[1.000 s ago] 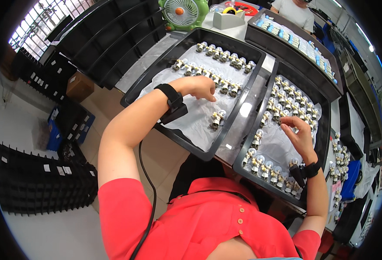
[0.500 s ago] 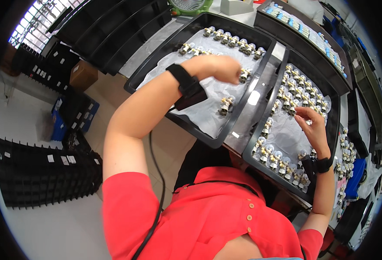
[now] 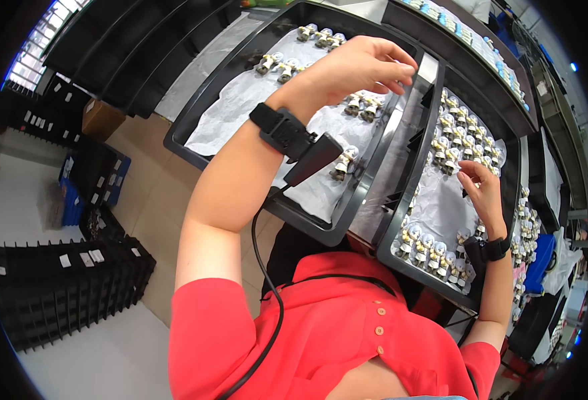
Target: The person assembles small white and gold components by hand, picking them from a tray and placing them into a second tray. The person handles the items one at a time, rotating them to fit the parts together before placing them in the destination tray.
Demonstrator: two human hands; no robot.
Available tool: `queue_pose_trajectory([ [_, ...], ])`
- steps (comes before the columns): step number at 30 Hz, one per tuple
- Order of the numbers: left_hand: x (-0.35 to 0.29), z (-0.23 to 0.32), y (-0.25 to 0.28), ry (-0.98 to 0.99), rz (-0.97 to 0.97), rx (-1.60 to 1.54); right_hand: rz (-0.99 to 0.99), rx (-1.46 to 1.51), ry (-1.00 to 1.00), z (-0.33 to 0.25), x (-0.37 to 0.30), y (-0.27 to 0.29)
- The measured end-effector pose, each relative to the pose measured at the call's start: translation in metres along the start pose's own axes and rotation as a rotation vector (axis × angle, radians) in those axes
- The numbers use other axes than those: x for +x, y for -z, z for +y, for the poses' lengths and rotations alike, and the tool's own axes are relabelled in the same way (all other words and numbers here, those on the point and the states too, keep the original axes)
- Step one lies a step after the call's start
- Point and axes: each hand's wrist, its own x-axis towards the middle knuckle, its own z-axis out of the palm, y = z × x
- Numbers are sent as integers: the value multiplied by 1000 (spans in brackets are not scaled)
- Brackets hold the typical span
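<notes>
Two black trays sit side by side on a grey worktop (image 3: 382,190), each lined with a crinkled pale sheet and bearing small figurines (image 3: 451,159). Each figurine has a clear, rounded dome over its head, a whitish body with yellowish touches and a dark lower part; finer detail is too small to tell. In the right tray (image 3: 407,272) they stand packed in rows at the far end, with another group along the near edge. The left tray (image 3: 174,139) has rows toward its far side, partly covered by the left arm, and a separate pair nearer, by its right side.

The left hand (image 3: 364,65) is raised over the left tray's far right part, its fingers parted, loosely curled and gripping nothing visible. The right hand (image 3: 485,193) is over the right tray, fingers bent and tips just beside the packed figurines; whether they grasp one, I cannot tell. Black straps circle both wrists.
</notes>
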Motion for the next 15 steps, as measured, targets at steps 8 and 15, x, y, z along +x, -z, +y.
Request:
queue_pose_trajectory([
  [8, -1, 5, -8, 89, 36, 10, 199, -17, -4, 0, 2, 31],
  [15, -10, 58, -69, 17, -315, -203, 7, -358, -62, 26, -12, 45],
])
